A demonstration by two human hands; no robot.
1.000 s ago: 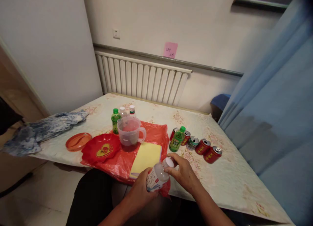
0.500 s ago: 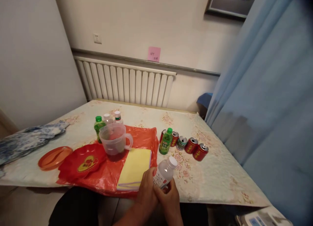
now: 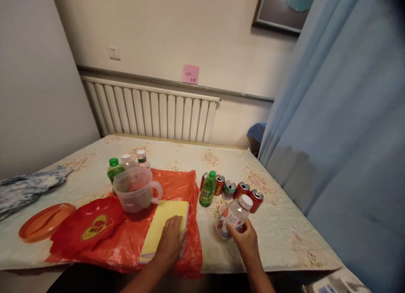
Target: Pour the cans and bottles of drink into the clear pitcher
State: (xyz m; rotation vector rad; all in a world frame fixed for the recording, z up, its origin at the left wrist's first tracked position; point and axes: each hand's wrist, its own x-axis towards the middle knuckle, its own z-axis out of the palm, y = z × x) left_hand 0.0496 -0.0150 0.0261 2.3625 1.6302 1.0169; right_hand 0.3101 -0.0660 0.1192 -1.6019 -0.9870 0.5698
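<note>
The rightmost red can could be toppled if the white-capped bottle clasped in the right hand is swung; the empty, half-open left hand is laid on yellow paper.

Pink note: two handwritten scraps, too tiny for you tbh
Held bottle: big characters, but you can't really read them
Right green bottle: label's a blur

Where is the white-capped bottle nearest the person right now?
In the head view, the white-capped bottle is right of centre, tilted in the right hand, in front of the red cans.
</note>
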